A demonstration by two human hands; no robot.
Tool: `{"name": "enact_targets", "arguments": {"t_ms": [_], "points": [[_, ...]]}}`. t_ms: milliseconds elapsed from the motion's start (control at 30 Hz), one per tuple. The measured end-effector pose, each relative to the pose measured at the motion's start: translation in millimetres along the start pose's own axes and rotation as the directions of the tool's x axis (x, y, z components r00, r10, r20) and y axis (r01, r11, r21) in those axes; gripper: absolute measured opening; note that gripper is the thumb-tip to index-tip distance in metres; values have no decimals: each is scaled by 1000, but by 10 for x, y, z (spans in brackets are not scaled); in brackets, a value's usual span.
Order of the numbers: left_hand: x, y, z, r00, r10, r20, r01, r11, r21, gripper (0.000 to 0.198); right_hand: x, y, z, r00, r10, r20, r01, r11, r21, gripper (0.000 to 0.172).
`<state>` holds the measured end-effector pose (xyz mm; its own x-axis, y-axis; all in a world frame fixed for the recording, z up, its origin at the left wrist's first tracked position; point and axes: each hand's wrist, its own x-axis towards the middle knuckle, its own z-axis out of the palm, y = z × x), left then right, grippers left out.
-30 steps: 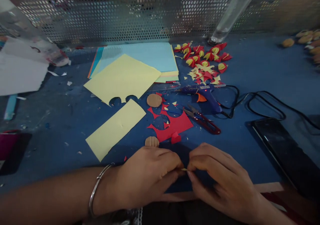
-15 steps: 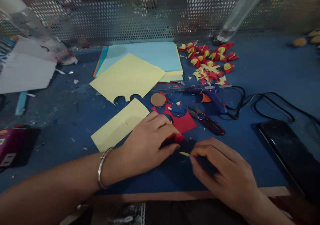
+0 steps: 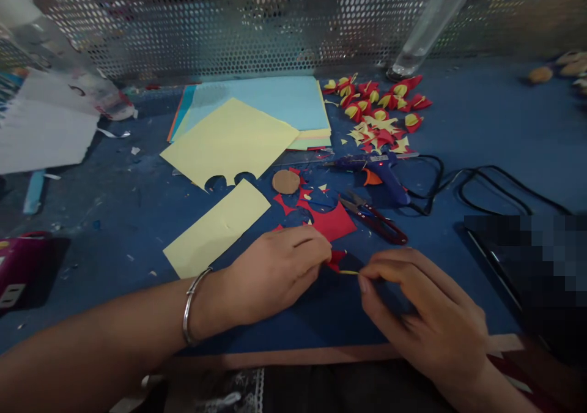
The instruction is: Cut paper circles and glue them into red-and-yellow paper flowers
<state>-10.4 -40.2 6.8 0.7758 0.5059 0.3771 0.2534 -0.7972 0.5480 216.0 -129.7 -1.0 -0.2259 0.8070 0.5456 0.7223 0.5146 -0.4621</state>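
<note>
Holding red paper piece (image 3: 337, 259) in my left hand (image 3: 275, 272), thin yellow piece (image 3: 350, 272) pinched in my right hand (image 3: 426, 309); both sat between hands over table (image 3: 293, 333). Looked like fitting step; next move seemingly called for careful lining up. Clear bottle (image 3: 112, 100) at far left, contents I couldn't tell.

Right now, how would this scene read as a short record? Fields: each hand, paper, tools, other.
Left hand: holds folded red paper piece
Right hand: pinches thin yellow paper piece, tip near the red one; contact unclear
Paper: yellow sheet with cut-outs overlapping light blue sheet; yellow rectangle; cut red sheet
Tools: blue glue gun, red light on; thread snips
Other: round cardboard disc; red-and-yellow paper cluster
</note>
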Motion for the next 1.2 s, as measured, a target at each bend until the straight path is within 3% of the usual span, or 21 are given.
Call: {"name": "enact_targets", "arguments": {"t_ms": [133,433,667,767,900,1033,1100,1200], "points": [[-20,8,16,1000,-2,8,3,1000,-30,18,2,-16,-3,999,-41,-17,40,999,-36,12],[-24,-18,31,999,-15,-41,12,997,-80,18,-25,-20,-4,997,4,-78,-8,999,-42,16],[-16,125,-56,988,-151,-44,135,958,-254,10,51,-38,29,995,-88,-35,84,991,-104,14],[19,154,-75,953,-295,67,297,867,-401,10,69,-48,43,993,-115,-19,113,988,-104,15],[46,151,-39,838,-492,235,524,607,-597,10,50,-59,41,994,-114,1,113,989,-94,14],[38,168,-24,743,-557,372,628,385,-676,12,33,-65,45,994,-111,11,111,990,-88,11],[38,179,-33,726,-569,387,633,331,-700,12,31,-63,50,995,-103,13,104,991,-84,10],[48,180,-43,738,-575,352,610,345,-714,13,36,-61,46,996,-91,22,92,994,-63,11]]}}
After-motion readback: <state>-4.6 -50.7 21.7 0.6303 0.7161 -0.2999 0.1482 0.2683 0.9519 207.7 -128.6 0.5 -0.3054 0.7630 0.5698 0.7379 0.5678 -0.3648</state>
